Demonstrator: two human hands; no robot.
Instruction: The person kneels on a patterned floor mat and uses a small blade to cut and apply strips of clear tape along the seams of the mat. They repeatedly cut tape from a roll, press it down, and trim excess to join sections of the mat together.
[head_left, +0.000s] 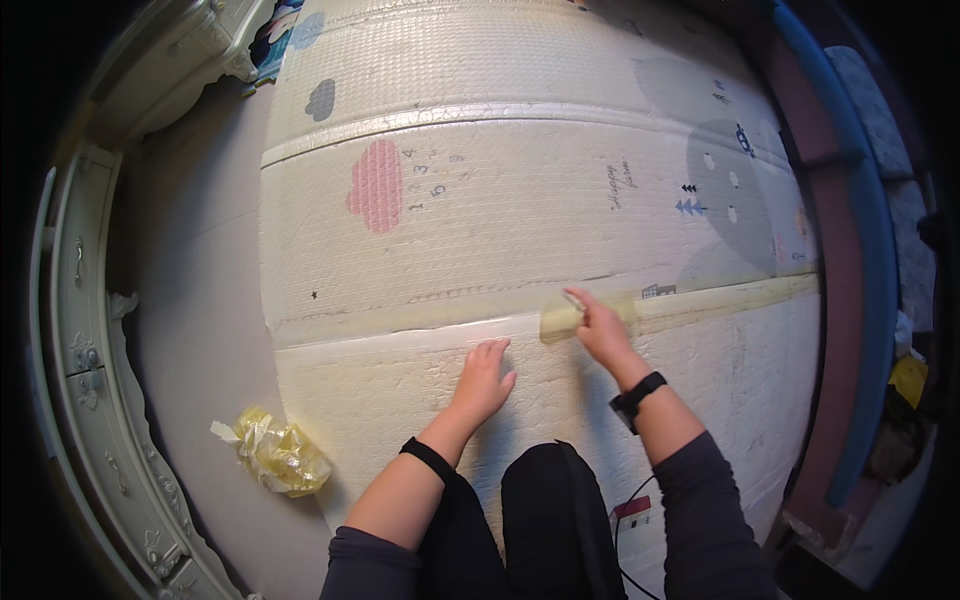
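A padded foam play mat (510, 202) with printed shapes spreads over the floor, creased by folds that run from side to side. My left hand (484, 379) rests by the near fold, fingers slightly spread, holding nothing visible. Close to its right, my right hand (598, 322) is over a piece of yellowish translucent tape (556, 321) lying across the fold. Its index finger points out to the left; whether the other fingers grip the tape cannot be told. More yellowish tape (720, 306) runs along the fold towards the right edge.
Crumpled yellow tape (281, 454) lies at the mat's lower left edge, partly on the bare floor. A white carved cabinet (97, 360) lines the left side. A blue and reddish-brown sofa-like piece (855, 247) borders the right. A black cable (619, 536) lies beside my knees.
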